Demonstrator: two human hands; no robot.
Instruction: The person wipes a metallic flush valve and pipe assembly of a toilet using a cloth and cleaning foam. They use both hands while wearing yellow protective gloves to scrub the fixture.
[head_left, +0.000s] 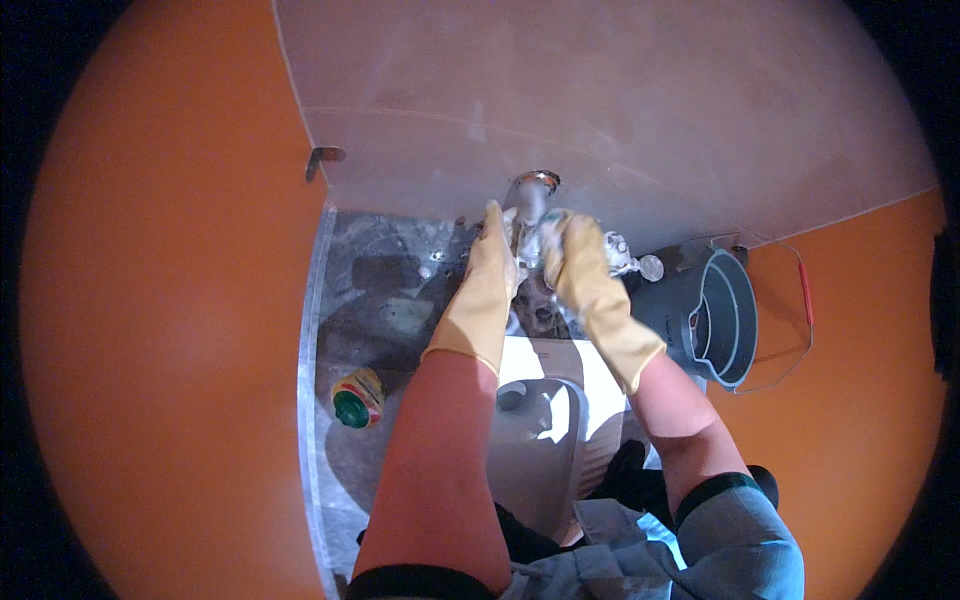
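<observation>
Both hands wear yellow rubber gloves. My left hand is at the left side of a metal pipe fitting that comes out of the wall behind a squat toilet; its fingers are partly hidden, so its hold cannot be told. My right hand, somewhat blurred, is bent at the right side of the pipe, with white foam and a bit of something green at its fingers; what it holds is unclear. Foam covers the lower pipe and the metal part with a round end to the right.
A grey bucket with a red-gripped wire handle stands tilted in view at the right, near the orange partition. A yellow container with a green lid is on the dark floor at the left, beside another orange partition. A metal bracket joins partition and wall.
</observation>
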